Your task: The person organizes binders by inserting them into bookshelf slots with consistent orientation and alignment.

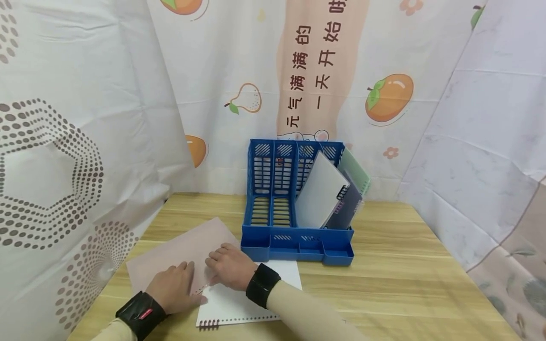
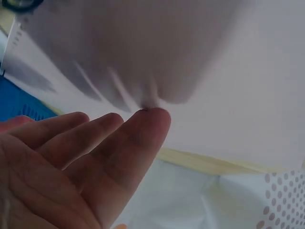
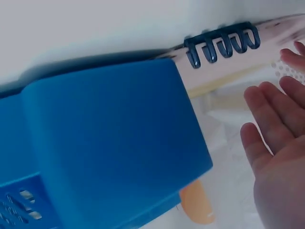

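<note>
A spiral notebook lies turned open on the table, its pink cover (image 1: 170, 255) spread to the left and its white page (image 1: 239, 300) to the right. Fingers of my left hand (image 1: 172, 286) rest on the cover near its row of holes, with the thumb reaching toward the page. In the left wrist view, the extended fingers (image 2: 119, 157) touch the sheet. My right hand (image 1: 232, 266) lies over the cover's inner edge, fingers extended and slightly apart in the right wrist view. Dark binding rings (image 1: 209, 324) show at the near edge, and more binding rings (image 3: 224, 43) beside the organizer.
A blue desk organizer (image 1: 256, 229) stands behind the notebook, close to my right hand. Its right slots hold a white notebook (image 1: 322, 194), a dark notebook (image 1: 347, 203) and a green notebook (image 1: 355, 173), all leaning. Printed curtains (image 1: 239, 57) hang around the wooden table (image 1: 401, 274).
</note>
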Available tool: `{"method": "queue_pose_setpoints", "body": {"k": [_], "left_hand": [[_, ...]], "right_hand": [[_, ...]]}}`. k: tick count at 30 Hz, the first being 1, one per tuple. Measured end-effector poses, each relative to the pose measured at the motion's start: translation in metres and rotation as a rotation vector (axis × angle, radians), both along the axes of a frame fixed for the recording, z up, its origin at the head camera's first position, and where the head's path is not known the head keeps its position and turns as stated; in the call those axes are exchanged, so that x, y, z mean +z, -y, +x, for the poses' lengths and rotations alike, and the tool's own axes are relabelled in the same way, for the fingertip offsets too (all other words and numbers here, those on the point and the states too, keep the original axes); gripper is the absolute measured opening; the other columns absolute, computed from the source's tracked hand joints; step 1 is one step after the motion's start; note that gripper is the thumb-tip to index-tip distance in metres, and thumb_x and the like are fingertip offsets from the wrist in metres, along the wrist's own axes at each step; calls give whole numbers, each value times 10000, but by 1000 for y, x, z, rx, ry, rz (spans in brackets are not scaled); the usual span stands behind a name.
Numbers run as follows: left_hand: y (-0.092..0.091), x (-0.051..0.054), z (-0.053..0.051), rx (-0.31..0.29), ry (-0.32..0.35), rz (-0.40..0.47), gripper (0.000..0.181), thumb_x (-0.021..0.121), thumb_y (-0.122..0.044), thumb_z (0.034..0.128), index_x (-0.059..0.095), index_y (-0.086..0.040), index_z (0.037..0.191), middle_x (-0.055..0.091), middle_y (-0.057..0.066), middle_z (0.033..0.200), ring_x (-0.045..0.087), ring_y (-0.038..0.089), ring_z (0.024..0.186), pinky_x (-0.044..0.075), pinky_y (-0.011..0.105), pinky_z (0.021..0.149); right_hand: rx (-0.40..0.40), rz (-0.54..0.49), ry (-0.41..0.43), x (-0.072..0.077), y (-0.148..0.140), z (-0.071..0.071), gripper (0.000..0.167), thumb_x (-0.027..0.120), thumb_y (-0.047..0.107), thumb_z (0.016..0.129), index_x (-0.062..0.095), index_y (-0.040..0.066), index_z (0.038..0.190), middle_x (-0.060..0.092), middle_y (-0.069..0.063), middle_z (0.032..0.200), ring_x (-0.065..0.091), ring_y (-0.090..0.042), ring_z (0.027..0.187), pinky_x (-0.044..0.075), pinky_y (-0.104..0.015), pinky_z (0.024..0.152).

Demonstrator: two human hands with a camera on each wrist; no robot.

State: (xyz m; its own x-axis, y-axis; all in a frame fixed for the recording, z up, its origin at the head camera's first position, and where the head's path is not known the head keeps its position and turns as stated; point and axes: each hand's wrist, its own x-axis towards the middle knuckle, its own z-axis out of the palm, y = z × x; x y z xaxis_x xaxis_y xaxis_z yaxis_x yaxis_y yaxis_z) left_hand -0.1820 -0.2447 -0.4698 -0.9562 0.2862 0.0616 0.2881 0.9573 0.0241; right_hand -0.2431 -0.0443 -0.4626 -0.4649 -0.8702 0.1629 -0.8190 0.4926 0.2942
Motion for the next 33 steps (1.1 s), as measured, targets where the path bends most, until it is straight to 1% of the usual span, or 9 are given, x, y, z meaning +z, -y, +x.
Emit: {"method": "queue_pose_setpoints", "body": {"k": [4,8,12,14,17,20,22,28,33], "left_hand": [[2,-5,3,-12,5,-8,981,739,-723,749,605,90,1282,655,261,1166,655,420,962,551,555,745],[3,-7,5,-28,-8,-19,830,738,-625,819,622,70,1258,655,225,1123,647,400,953,549,548,739],[3,-8,5,-46,-32,-53,651,742,-496,870,639,33,1235,649,179,1080,638,361,918,548,529,711],[3,-8,6,-51,-36,-66,611,740,-451,886,639,36,1241,651,197,1115,640,370,937,552,532,724],[3,-8,7,-77,-38,-84,576,717,-402,914,626,56,1251,643,233,1145,642,393,944,556,540,744],[2,-9,9,-113,-49,-95,547,685,-360,939,613,84,1250,632,281,1159,646,426,940,558,548,764],[1,-9,9,-135,-57,-100,526,670,-338,947,611,92,1243,626,298,1153,645,431,918,558,541,763],[-1,-11,9,-170,-110,-124,476,659,-314,942,628,92,1187,630,307,1113,641,416,837,563,508,714],[-2,-16,9,-170,-165,-153,467,669,-316,929,639,86,1164,635,305,1097,637,413,807,565,485,669]], "right_hand": [[8,30,34,-3,9,-1,555,659,557,934,632,217,1372,655,92,1344,569,-62,1280,339,-291,1153],[12,69,41,-5,18,-1,541,651,576,932,637,232,1350,661,112,1321,577,-41,1255,336,-270,1147],[3,119,48,-7,25,-3,483,644,561,947,645,249,1316,683,132,1210,605,-26,1161,344,-250,1126],[1,148,49,-7,27,-3,448,626,546,964,645,257,1306,688,138,1160,615,-18,1118,347,-238,1114],[10,203,23,-7,29,-3,345,586,489,1011,650,265,1265,702,145,1098,635,-1,1055,364,-221,1083],[26,253,-42,-7,30,0,217,561,391,1053,655,265,1203,723,140,1059,656,5,1012,392,-217,1041],[29,288,-78,-6,32,2,192,548,353,1061,650,264,1197,729,136,1040,664,2,999,398,-223,1041],[27,409,-112,-7,37,11,254,510,339,1068,619,249,1279,731,108,1051,667,-27,986,392,-242,1054],[23,450,-116,-12,40,15,302,500,362,1061,610,224,1306,715,94,1043,629,-36,898,416,-220,934]]}}
